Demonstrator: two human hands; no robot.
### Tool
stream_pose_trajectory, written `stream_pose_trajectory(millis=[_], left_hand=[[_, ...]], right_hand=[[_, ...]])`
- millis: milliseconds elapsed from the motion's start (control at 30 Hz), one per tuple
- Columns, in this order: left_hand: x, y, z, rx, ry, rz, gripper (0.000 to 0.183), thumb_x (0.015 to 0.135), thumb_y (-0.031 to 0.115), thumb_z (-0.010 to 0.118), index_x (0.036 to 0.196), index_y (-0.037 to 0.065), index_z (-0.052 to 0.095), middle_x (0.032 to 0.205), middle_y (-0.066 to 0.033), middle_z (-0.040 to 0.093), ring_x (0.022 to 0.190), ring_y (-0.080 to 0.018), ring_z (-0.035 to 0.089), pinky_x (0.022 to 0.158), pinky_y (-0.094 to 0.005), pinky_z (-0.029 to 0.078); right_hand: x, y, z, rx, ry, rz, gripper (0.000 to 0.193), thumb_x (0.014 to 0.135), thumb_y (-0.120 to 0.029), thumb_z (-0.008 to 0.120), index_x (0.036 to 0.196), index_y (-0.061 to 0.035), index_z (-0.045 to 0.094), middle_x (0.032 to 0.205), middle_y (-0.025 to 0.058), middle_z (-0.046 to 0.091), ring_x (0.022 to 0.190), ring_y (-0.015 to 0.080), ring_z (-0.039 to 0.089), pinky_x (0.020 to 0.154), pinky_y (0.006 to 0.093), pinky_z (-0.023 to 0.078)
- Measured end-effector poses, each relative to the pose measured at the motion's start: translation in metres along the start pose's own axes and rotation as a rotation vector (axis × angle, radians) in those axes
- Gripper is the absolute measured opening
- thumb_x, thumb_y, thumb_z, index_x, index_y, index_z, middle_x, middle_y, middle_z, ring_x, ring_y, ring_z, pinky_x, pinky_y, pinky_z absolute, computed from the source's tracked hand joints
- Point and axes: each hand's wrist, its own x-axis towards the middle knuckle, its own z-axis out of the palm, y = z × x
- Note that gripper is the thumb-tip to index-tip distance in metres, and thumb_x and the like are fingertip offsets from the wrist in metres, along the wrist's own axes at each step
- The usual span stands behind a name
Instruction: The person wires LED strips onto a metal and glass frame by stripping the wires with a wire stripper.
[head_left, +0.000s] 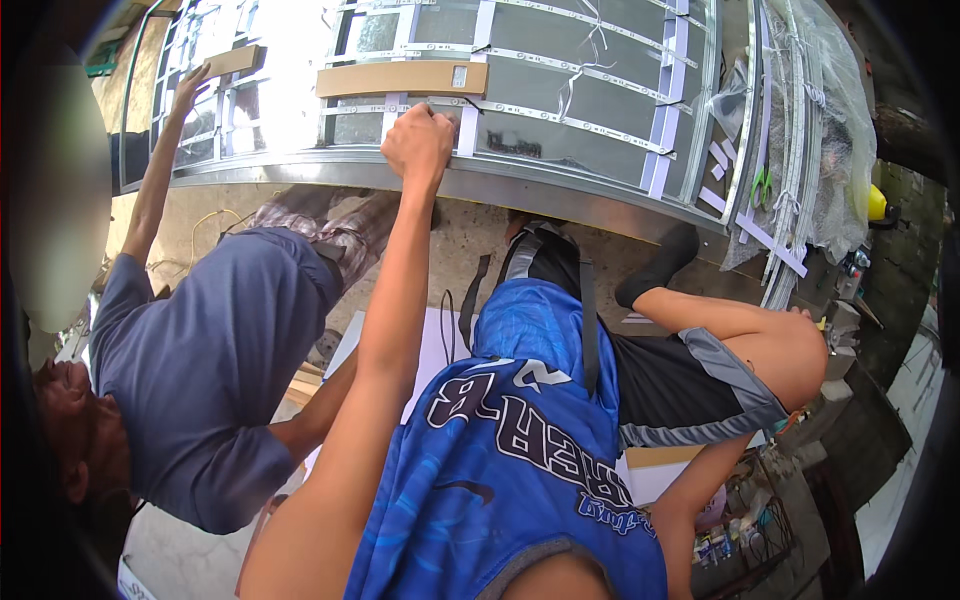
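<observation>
Risks, as I judge them from my remote seat: a downward press or sideways drag of the left hand (418,145) could crease or lift a light strip (575,123); a snag could tug the loose white wires (590,50), right of the fingers; a bump could shift the brown bar (400,79), just beyond the knuckles.
Item: metal panel (540,140), under and beyond the left fingers; silvery, crossed by pale bands.
Left fingers: curled; pinch, if any, hidden from me.
Right hand: I cannot tell its fingers' state.
</observation>
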Motion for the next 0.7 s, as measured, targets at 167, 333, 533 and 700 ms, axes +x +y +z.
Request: stream_pose_trajectory(millis=[167,333,533,700], left_hand=[[-0.005,-0.002,0.006,-0.081,0.087,0.030,0.025,0.084,0.023,0.060,0.084,0.006,0.077,0.085,-0.0209,0.075,0.082,-0.0388,0.075,0.076,-0.0460,0.057],[-0.007,-0.002,0.010,-0.064,0.106,0.046,0.026,0.085,0.023,0.059,0.082,0.006,0.077,0.082,-0.0202,0.075,0.078,-0.0369,0.075,0.074,-0.0451,0.057],[-0.009,-0.002,0.013,-0.079,0.137,0.052,0.023,0.083,0.020,0.061,0.076,0.005,0.077,0.080,-0.0191,0.075,0.076,-0.0341,0.075,0.073,-0.0419,0.054],[-0.009,0.001,0.012,-0.054,0.168,0.026,0.022,0.084,0.018,0.061,0.076,0.004,0.076,0.081,-0.0198,0.075,0.075,-0.0339,0.075,0.074,-0.0426,0.054]], right_hand=[[0.094,0.060,0.048,0.143,-0.581,0.449,0.039,0.094,-0.020,0.064,0.122,-0.0002,0.046,0.104,0.0130,0.051,0.103,0.0288,0.057,0.097,0.0539,0.052],[0.157,0.108,0.128,0.065,-1.060,0.828,0.033,0.094,-0.016,0.064,0.118,-0.0005,0.046,0.101,0.0141,0.052,0.100,0.0286,0.059,0.094,0.0581,0.058],[0.132,0.122,0.264,-0.117,-1.217,0.977,0.039,0.089,-0.021,0.068,0.114,0.0008,0.048,0.095,0.0119,0.051,0.095,0.0256,0.057,0.086,0.0469,0.059],[0.070,0.140,0.348,-0.327,-1.284,0.899,0.046,0.085,-0.026,0.070,0.119,0.0008,0.053,0.100,0.0096,0.055,0.095,0.0192,0.056,0.087,0.0345,0.050]])
